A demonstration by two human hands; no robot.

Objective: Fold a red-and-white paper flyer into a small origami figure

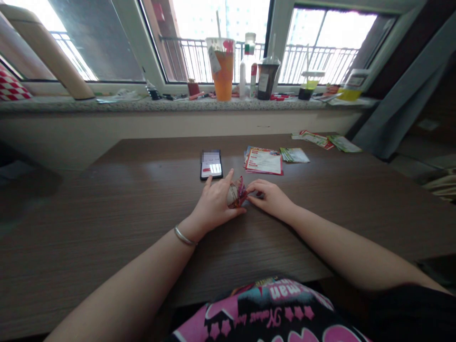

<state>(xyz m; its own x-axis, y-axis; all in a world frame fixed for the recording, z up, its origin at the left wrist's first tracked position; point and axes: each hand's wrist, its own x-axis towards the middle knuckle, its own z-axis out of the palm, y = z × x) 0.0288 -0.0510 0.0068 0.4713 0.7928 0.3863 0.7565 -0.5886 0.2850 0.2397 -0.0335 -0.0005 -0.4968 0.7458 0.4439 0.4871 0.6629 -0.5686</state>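
Observation:
A small folded piece of red and white printed paper (237, 192) rests on the brown wooden table (107, 213) between my hands. My left hand (213, 205), a silver bangle on its wrist, grips the paper from the left with thumb and fingers, the index finger stretched toward the phone. My right hand (271, 198) pinches the paper's right side with its fingertips. A black phone (211, 164) with a lit screen lies just beyond my left hand.
Stacks of printed leaflets (264, 161) lie behind the hands, with more leaflets (326, 140) at the far right. On the window sill (107, 104) stand an orange drink cup (223, 69), bottles, a dark cup (267, 78) and small items.

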